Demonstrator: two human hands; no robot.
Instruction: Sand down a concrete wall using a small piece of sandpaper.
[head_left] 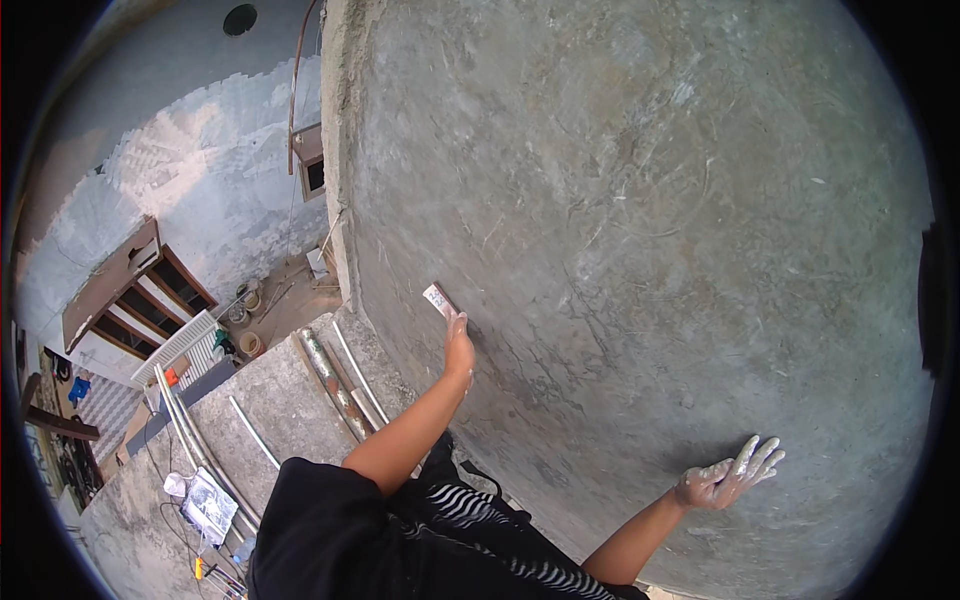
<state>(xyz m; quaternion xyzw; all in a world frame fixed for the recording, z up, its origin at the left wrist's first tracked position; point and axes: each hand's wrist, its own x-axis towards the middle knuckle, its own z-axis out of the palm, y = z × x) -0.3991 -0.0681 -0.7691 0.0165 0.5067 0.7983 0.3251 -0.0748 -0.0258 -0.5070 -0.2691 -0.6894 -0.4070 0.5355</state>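
Observation:
My left hand (459, 348) is raised to a grey plastered wall (650, 250), near its left end. Its fingers are closed on the lower end of a small pale rectangular block (437, 297) with dark markings, held against or very close to the wall. Exactly what kind of block it is cannot be made out. Lower and farther right, my right hand (728, 478) has its fingers spread and coated in white powder or paste. Nothing is in it, and it is close to the wall surface; I cannot tell whether it touches.
Pipes and a rusty pole (335, 375) lie on the concrete ledge (270, 400) to the left. Near them are a printed sheet or packet (208, 505), cables and tools. Beyond the ledge's edge lies a lower yard with buckets (250, 343) and a patchy wall (200, 150).

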